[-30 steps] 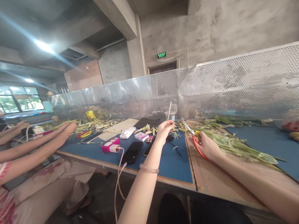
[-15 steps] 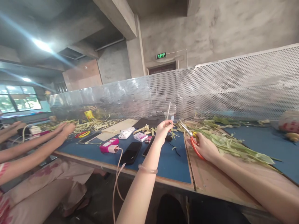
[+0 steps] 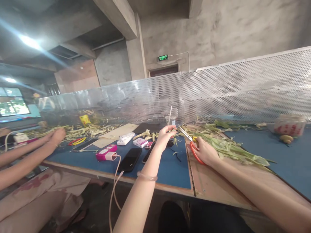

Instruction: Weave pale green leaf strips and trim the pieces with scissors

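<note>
Scissors [image 3: 189, 138] above tabletop [image 3: 179, 176], right hand [image 3: 206, 151] curled around handles. Left hand [image 3: 164, 137] has fingertips drawn near together; what they grip, cannot tell. Blade tips just beside: better keep fingers clear, wrist steady.

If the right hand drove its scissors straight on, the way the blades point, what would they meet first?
Probably the clear cup, in line beyond the tips of the scissors in the right hand. The left hand is close beside that line, and depth is unclear.
</note>
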Demonstrator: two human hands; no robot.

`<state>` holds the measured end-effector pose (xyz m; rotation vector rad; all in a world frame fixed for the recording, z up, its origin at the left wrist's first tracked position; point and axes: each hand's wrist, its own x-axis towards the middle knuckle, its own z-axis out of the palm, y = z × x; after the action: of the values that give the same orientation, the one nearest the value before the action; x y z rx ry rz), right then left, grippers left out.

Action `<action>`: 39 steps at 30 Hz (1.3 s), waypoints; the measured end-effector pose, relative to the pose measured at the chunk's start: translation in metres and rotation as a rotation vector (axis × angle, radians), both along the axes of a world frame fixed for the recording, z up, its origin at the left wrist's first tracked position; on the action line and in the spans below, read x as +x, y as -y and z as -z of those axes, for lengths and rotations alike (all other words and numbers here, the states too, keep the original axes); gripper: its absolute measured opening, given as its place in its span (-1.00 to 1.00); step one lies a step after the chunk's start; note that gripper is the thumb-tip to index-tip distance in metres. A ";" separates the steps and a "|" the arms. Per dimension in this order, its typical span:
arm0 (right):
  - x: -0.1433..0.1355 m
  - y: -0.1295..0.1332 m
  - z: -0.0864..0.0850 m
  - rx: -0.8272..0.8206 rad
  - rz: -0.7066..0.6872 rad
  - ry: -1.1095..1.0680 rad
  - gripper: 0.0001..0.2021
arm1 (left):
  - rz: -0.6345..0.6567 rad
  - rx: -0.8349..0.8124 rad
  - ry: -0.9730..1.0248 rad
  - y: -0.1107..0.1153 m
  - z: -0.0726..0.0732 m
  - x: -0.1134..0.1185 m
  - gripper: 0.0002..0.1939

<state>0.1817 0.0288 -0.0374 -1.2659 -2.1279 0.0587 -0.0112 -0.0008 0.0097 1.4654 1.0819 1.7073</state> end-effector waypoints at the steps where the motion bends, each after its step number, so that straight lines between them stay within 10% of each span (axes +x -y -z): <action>1: 0.000 0.000 0.000 -0.001 0.002 -0.002 -0.59 | 0.002 -0.002 0.008 0.000 0.000 0.000 -0.66; 39: -0.005 0.010 -0.001 0.023 -0.019 0.018 -0.49 | 0.159 0.055 0.118 0.003 -0.002 0.002 -0.63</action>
<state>0.1765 0.0185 -0.0363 -1.2377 -2.1494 0.0310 -0.0091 -0.0042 0.0119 1.4247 0.8399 1.6998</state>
